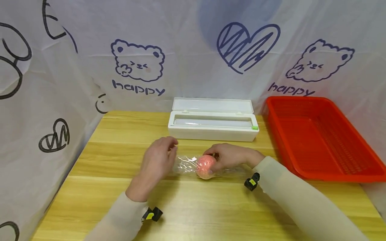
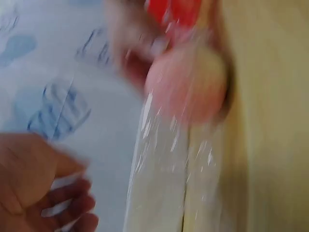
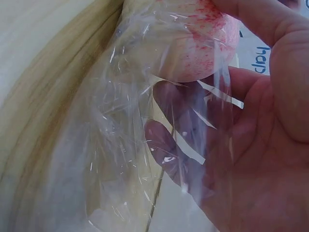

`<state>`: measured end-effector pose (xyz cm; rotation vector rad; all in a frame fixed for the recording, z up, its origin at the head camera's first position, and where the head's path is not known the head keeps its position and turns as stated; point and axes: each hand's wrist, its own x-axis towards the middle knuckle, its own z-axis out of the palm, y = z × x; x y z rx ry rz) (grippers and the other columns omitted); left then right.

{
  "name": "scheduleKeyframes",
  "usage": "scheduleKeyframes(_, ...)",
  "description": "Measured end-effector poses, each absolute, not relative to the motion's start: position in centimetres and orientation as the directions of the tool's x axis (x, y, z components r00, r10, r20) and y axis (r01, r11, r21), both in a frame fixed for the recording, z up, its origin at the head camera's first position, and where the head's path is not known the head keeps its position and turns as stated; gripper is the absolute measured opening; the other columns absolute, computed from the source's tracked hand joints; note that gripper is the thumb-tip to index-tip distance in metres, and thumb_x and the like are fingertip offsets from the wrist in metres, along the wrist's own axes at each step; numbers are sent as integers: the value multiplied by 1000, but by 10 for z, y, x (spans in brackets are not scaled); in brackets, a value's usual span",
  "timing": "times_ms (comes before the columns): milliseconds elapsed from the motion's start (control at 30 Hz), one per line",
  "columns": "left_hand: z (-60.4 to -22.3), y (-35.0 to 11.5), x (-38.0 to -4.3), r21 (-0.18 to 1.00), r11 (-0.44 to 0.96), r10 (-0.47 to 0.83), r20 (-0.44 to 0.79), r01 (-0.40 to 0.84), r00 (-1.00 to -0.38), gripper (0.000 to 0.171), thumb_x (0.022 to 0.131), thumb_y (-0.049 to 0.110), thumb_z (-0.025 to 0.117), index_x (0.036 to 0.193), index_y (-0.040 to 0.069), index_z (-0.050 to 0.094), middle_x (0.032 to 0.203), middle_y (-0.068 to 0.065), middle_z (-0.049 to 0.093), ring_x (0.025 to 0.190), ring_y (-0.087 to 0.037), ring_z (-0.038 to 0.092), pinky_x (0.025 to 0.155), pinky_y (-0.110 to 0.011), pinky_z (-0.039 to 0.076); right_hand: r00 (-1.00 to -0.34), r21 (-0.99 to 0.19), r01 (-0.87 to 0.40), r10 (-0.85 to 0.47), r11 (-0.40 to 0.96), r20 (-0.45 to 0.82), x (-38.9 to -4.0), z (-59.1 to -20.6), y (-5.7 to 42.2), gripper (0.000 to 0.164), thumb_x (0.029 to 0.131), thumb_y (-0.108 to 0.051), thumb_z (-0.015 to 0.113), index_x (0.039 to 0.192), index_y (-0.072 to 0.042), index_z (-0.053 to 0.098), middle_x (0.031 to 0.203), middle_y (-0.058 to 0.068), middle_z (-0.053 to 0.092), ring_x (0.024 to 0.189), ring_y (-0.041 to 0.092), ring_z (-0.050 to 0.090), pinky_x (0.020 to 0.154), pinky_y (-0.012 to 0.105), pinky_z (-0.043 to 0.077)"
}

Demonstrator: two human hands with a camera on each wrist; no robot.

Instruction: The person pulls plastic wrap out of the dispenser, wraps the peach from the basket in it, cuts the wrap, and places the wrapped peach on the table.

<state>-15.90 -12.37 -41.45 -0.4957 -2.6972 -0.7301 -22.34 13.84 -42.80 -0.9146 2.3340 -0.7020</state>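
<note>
A round pink-and-cream peach, probably artificial, lies wrapped in clear plastic film near the middle of the table. Film stretches out past it on both sides. My right hand holds the peach from the right, thumb on one side and fingers on the other, with loose film hanging across the fingers in the right wrist view. To the left, my left hand hovers beside the film's left end. Its fingers are loosely bent with nothing between them, apart from the film in the left wrist view.
Behind the hands stands a long white film dispenser box, lid raised, with a roll inside and a green tab at its right end. A red plastic basket occupies the right side. Printed white cloth hangs behind the wooden table.
</note>
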Motion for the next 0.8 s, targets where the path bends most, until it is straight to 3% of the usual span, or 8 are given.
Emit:
scheduleKeyframes(100,-423,-99,-155,277,730,509,389,625,-768,43,85,29,74,120,10,60,112,-6,64,107,-23,55,93,-43,48,-632,-646,-428,-720,633,-287,-223,-426,142,54,76,-34,79,125,-18,62,110,-5,62,96,15,55,83,35,49)
scheduleKeyframes(167,-432,-85,-154,218,680,620,338,700,-708,60,79,40,78,126,12,55,118,-5,60,115,-24,51,101,-46,42,-632,-656,-421,-721,627,-284,-223,-426,144,57,75,-38,80,126,-19,60,109,-5,63,95,16,57,82,35,50)
scheduleKeyframes(233,-439,-76,-155,178,667,663,302,723,-685,71,74,46,80,130,13,51,120,-4,58,117,-23,50,104,-46,39,-641,-657,-418,-717,627,-276,-223,-426,146,62,75,-44,79,128,-19,57,110,-4,63,96,15,57,83,36,50)
scheduleKeyframes(333,-441,-69,-163,178,676,670,257,715,-697,72,73,48,80,129,12,52,121,-3,60,114,-21,53,105,-44,39,-678,-635,-423,-691,646,-251,-222,-423,151,68,75,-53,77,128,-18,53,115,-4,62,102,15,57,89,36,49)
scheduleKeyframes(533,-430,-69,-187,352,672,663,108,652,-741,60,80,45,76,126,12,57,109,1,66,97,-16,59,92,-38,48,-734,-526,-525,-669,669,-117,-213,-411,155,70,72,-49,81,128,-16,55,122,0,59,109,22,54,93,41,47)
scheduleKeyframes(700,-428,-72,-204,545,653,646,-39,525,-763,52,81,41,76,124,18,59,101,10,64,88,-9,58,81,-32,50,-745,-440,-568,-662,695,-84,-209,-415,148,74,66,-44,85,127,-18,53,114,-3,59,104,17,54,91,36,48)
scheduleKeyframes(800,-430,-73,-213,627,635,640,-98,452,-762,53,81,42,75,128,21,59,105,12,65,90,-8,58,83,-30,50,-763,-441,-548,-641,711,-85,-212,-420,148,63,70,-40,84,123,-19,56,110,-6,60,100,13,54,91,34,48)
